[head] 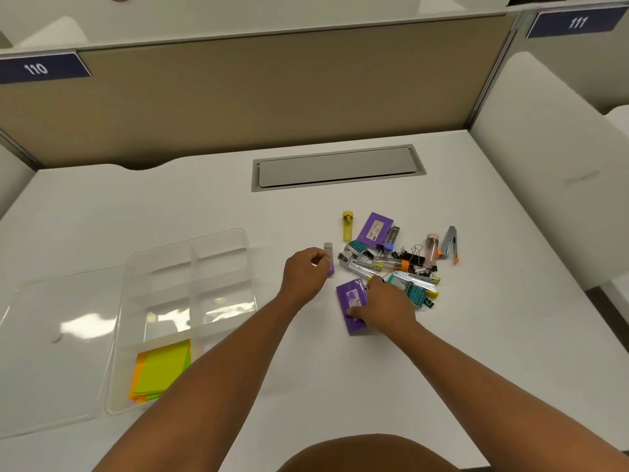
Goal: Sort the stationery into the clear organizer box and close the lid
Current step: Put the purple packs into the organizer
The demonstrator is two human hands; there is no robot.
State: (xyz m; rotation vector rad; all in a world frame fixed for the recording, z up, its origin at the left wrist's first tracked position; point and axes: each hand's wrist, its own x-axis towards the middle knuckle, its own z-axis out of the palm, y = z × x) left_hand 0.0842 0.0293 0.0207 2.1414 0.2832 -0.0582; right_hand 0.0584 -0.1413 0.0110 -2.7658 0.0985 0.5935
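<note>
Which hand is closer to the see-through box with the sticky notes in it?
The left hand. It is just to the right of the clear organizer box, holding a small purple-tipped item. The right hand is farther right, on a purple pack beside the stationery pile.

an office or study hall with numbered cubicle seats. a tan partition closes off the back of the white surface, and white side panels wall it in on the right. dark blue tags reading 110 and 111 sit on top of the partition, one per seat. a grey cable hatch is set flush into the surface near the partition. small stationery lies in a heap on the surface.
</note>
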